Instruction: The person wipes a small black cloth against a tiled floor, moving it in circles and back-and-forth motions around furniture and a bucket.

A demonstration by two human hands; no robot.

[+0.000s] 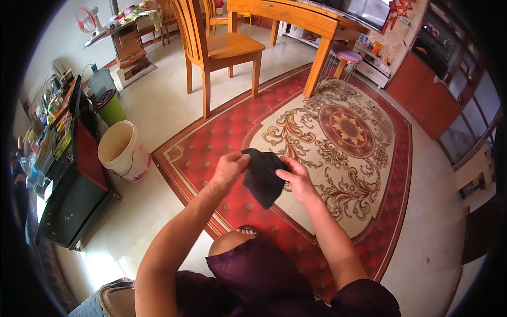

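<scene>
A piece of black cloth (262, 184) hangs between my two hands, over the patterned red and cream rug. My left hand (231, 168) pinches it at its upper left. My right hand (294, 178) grips it at its upper right, thumb on top and the other fingers partly behind. The cloth droops in loose folds below the hands, above my bent knee.
A wooden chair (235, 45) and table (285, 13) stand ahead. A white bucket (140, 153), green bin (113, 113) and cluttered black stand (71, 211) are at left. A purple-topped stool (346, 52) is by the table; red cabinets (422, 98) line the right.
</scene>
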